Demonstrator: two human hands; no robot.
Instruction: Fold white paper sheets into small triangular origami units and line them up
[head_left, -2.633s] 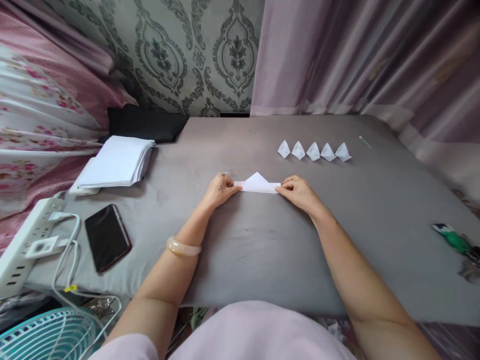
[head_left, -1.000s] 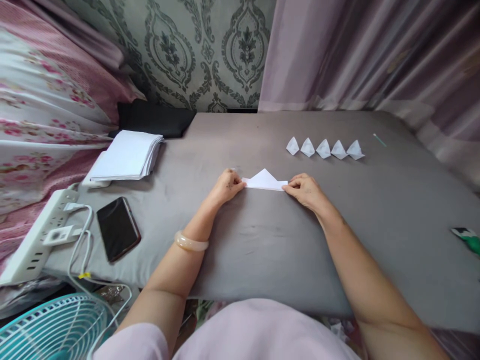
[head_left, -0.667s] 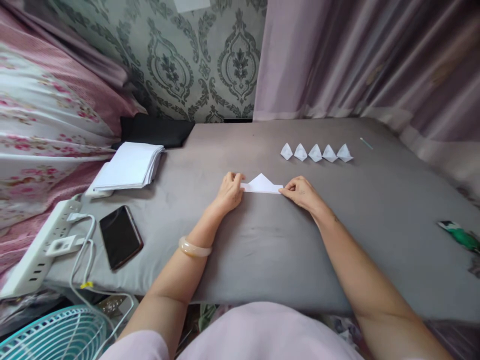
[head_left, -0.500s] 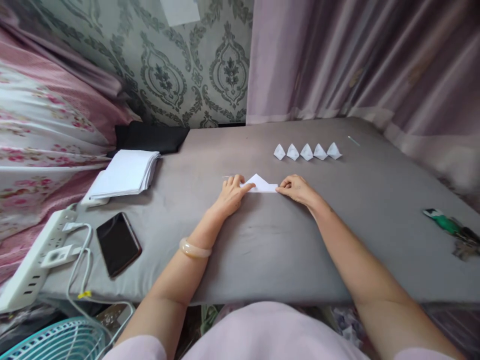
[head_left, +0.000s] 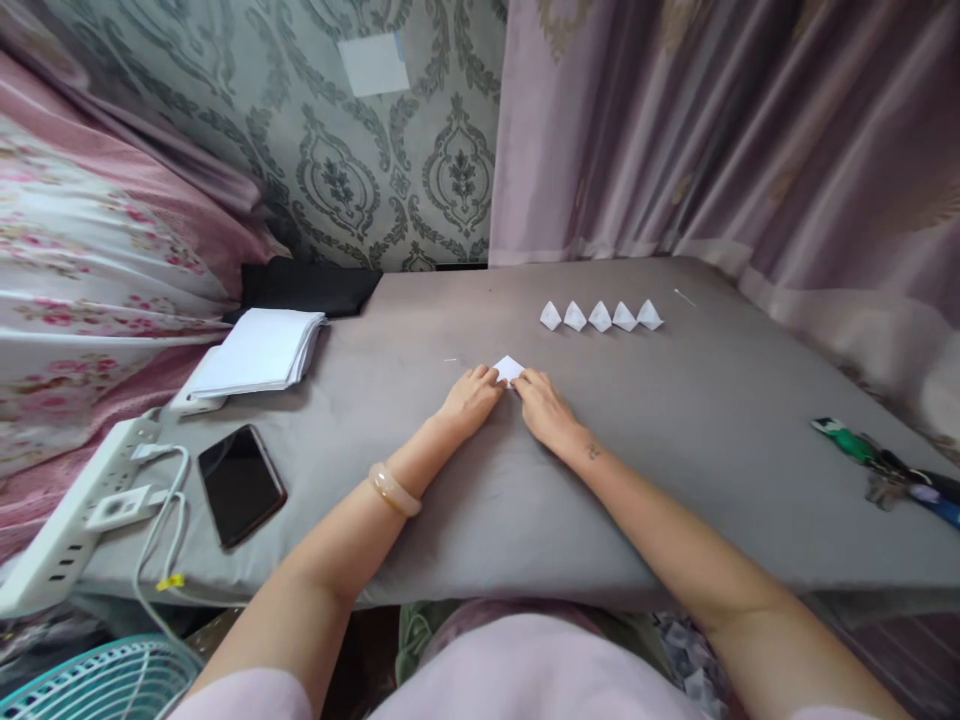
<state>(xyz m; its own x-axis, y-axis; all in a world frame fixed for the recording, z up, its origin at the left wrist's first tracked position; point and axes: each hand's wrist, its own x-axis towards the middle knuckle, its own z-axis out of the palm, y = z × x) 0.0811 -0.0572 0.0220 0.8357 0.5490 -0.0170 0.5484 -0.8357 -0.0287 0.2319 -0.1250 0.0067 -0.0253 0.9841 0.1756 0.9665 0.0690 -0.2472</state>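
A small folded white paper [head_left: 509, 368] lies on the grey-covered table, its pointed top facing away from me. My left hand [head_left: 474, 397] has its fingers closed on the paper's left side. From the other side, my right hand [head_left: 547, 407] presses its fingers on the right part, close beside the left. The lower part of the paper is mostly hidden under my fingers. Beyond my hands, to the right, stand several folded paper pieces [head_left: 600, 317] in a row.
A stack of white paper [head_left: 259, 350] lies at the left, near a black phone [head_left: 240, 485]. A white power strip [head_left: 82, 510] with cables sits on the left edge. Keys with a green tag [head_left: 847, 440] lie at the right. A teal fan [head_left: 97, 680] stands below left.
My right hand has moved left, close to my left hand. The paper's right strip, flat before, no longer shows; only the pointed part is visible. The camera view has shifted slightly.
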